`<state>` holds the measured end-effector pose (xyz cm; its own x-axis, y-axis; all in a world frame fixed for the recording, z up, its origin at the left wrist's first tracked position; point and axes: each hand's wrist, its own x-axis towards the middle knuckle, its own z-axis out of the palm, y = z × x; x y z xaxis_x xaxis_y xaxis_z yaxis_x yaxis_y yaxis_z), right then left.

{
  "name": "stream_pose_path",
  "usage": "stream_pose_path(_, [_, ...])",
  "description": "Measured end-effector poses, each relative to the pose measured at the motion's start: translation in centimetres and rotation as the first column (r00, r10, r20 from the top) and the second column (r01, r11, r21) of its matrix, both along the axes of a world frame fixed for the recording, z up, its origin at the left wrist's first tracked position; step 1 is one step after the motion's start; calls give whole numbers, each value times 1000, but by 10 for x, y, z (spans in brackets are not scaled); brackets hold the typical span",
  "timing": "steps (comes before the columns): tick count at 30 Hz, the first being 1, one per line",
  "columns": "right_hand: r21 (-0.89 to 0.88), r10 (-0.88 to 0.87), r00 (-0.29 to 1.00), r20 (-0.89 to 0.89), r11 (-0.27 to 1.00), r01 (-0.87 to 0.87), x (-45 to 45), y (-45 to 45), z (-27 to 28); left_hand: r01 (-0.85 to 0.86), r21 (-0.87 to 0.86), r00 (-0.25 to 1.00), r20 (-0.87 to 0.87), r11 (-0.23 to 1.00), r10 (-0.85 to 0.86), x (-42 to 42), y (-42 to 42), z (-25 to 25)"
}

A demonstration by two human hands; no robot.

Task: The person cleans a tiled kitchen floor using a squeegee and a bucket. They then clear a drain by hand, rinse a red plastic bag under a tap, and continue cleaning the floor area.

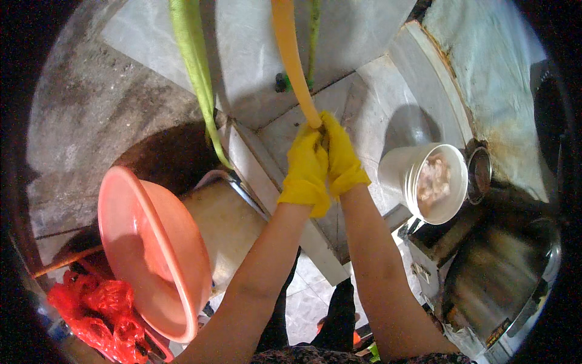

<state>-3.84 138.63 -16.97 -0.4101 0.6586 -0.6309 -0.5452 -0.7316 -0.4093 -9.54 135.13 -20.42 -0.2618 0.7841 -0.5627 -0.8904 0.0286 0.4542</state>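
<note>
My left hand (303, 168) and my right hand (342, 157) both wear yellow rubber gloves. They are pressed together around the lower end of a long orange tube (295, 59), which curves down from the top of the view. Whether it is a soft hose or a stiff pipe cannot be told. The gloved fingers hide its end. Below and around the hands lies a grey tiled surface (284, 141) with a raised edge. A thin green hose or cord (313, 41) hangs just right of the tube, with a small black piece (282, 83) near its foot.
Left stand a tilted pink plastic basin (186, 218), a red plastic bag (97, 305) and a lime-green strip (193, 59) hanging down. At right are a white bucket (395, 170) with pale pink chunks (434, 179), a metal container (479, 173) and a large metal pot (495, 268).
</note>
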Motion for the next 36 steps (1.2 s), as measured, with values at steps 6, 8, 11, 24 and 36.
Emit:
stream_pose_path(6, [183,-67,959,277,983,16,-11,-14,-33,53,-69,980,193,996,-39,-13,20,22])
stream_pose_path(8, [312,51,865,499,921,-234,4,10,-57,146,-51,946,-285,988,-154,-6,18,16])
stream_pose_path(11, [387,-138,404,904,666,-638,14,26,-59,49,27,702,-712,998,-15,28,11,23])
stream_pose_path(24, [335,-27,381,924,537,-774,20,0,-50,251,-372,-7,-924,894,-382,6,15,4])
stream_pose_path(36, [597,-518,471,714,98,-797,53,-27,-12,174,-607,-61,-793,776,-607,-37,45,-4])
